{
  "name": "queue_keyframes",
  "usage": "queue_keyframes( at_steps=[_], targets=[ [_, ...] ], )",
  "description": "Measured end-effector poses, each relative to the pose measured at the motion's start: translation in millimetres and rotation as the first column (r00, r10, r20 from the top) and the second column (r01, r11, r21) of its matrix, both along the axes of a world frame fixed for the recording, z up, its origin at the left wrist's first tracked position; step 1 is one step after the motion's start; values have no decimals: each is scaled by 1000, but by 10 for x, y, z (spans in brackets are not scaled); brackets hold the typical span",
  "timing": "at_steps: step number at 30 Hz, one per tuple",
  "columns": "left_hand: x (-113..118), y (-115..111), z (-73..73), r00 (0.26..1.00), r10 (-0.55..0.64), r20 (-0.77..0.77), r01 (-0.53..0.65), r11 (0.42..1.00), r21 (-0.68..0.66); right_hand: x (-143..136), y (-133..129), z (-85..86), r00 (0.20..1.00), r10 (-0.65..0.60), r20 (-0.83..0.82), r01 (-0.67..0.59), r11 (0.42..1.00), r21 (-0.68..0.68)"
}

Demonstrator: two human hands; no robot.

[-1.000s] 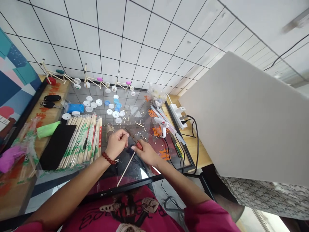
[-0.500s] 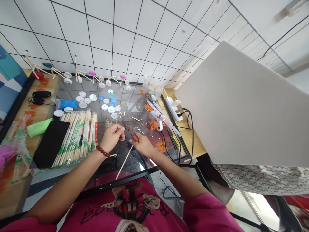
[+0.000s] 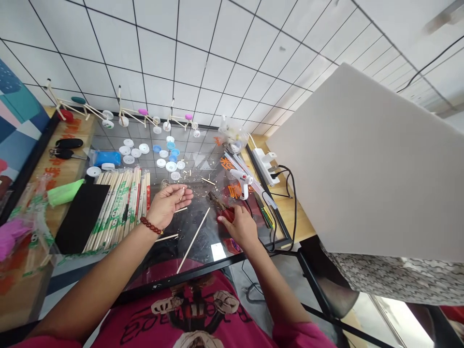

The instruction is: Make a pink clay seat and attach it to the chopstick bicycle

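Observation:
My left hand point(image 3: 169, 204) is above the glass tabletop, palm partly turned up. Its thumb and index finger pinch a small pale piece of stick point(image 3: 182, 192). To the right, my right hand point(image 3: 241, 226) has its fingers on the red handles of a pair of pliers point(image 3: 216, 200), whose dark jaws point up and left, low over the glass. Between the hands, a long thin wooden stick point(image 3: 194, 240) lies slanted on the glass. Shorter stick pieces point(image 3: 166, 238) rest by my left wrist, and wood chips are scattered beyond the fingers.
Wrapped chopsticks point(image 3: 119, 208) and a black sheet point(image 3: 82, 218) lie left. White and blue bottle caps point(image 3: 171, 166) sit behind. Small stick models point(image 3: 181, 118) line the wall. A white glue gun point(image 3: 242, 180), a power strip point(image 3: 266, 166) and cables are right.
My hands have moved apart. The right hand has carried the pliers right and lowered them, away from the left hand, whose fingers have opened out somewhat around the small piece.

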State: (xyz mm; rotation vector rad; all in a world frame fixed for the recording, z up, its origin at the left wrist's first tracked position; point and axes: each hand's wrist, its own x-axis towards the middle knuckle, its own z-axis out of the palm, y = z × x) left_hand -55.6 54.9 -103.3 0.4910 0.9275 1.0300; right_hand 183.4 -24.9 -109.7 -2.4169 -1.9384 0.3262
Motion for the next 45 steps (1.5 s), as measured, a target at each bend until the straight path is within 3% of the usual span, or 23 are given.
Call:
queue_keyframes(
  at_steps=[11, 14, 17, 21, 24, 27, 30, 39, 45],
  targets=[
    [34, -6, -52, 998, -3, 68, 7, 998, -55, 72, -92, -172, 998, 34, 52, -39, 994, 101],
    [19, 6, -88, 1000, -6, 5, 6, 999, -34, 81, -104, -214, 996, 66, 61, -74, 988, 134],
    [-30, 36, -105, 991, 27, -130, -17, 997, 77, 81, -125, -230, 993, 90, 79, -103, 979, 177],
    [-85, 46, -61, 980, -34, -198, 62, 989, 136, 28, -136, -143, 989, 95, 117, -118, 970, 213],
    [-60, 4, -4, 978, -96, -184, 109, 992, 60, -121, -67, 0, 980, 200, -10, -183, 917, 354],
    [-7, -46, 29, 976, -136, -167, 142, 990, 24, -355, 94, 133, 896, 388, -214, -237, 827, 509],
    [19, -72, 34, 974, -153, -165, 160, 987, 26, -559, 287, 195, 825, 484, -291, -272, 792, 546],
    [0, -73, 32, 961, -171, -217, 193, 977, 86, -633, 500, 182, 702, 564, -435, -307, 791, 530],
    [5, -68, -3, 955, -177, -236, 215, 965, 147, -655, 510, 181, 675, 467, -571, -242, 872, 426]
  ],
)
